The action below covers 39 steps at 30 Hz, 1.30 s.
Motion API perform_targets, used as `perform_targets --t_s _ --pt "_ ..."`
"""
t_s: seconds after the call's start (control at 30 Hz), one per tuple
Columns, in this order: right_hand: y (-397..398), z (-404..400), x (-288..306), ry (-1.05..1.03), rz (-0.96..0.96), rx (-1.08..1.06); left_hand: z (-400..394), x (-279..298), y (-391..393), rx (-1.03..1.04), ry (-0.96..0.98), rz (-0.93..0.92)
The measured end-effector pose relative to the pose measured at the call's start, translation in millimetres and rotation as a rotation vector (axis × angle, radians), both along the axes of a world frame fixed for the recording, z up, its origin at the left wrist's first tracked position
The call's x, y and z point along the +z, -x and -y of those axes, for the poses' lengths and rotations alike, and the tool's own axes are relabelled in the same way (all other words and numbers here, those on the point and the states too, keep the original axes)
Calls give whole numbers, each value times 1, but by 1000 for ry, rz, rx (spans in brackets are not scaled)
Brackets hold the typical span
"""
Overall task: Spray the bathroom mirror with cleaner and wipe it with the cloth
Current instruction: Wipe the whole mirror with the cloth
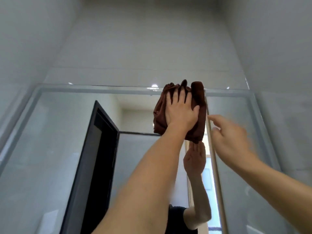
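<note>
- Left hand [181, 112] is up high, palm flat and fingers spread, pressing a bunched-up brown cloth [198, 125] against the mirror [50, 149]. So the grip there is basically wide, holding the cloth by pushing on it rather than by wrapping around it.
- The cloth sits right at the mirror's top edge, a bit right of the middle, with its upper folds poking up over the frame line onto the grey wall tiles [152, 39].
- Right hand [231, 141] is off to the right and nearer the camera, fingers loosely out and nothing in it. It's blurry, so I can't say for sure whether a fingertip touches the glass.
- In the reflection you can see the pressing hand's palm just below the cloth, plus a dark door [99, 149] standing open on the left.
- Small bright light spots show along the top of the mirror.
</note>
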State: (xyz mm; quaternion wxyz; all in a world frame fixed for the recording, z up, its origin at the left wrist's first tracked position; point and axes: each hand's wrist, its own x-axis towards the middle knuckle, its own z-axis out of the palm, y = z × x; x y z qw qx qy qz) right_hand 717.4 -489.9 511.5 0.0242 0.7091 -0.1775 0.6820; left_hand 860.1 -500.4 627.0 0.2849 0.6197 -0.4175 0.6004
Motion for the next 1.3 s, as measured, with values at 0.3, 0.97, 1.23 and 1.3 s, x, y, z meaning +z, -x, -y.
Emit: perform_targets --t_s 0.3,0.97,1.23,1.3 --pt "6 16 -11 -72 182 165 20 -9 17 19 -149 192" --pt "-190 -126 7 12 -14 420 -290 -4 -354 185 237 -282" --pt "-173 -114 -5 35 -111 365 -248 -50 -315 193 385 -388" --pt "-161 -105 -8 26 -104 350 -230 -59 -294 196 395 -385"
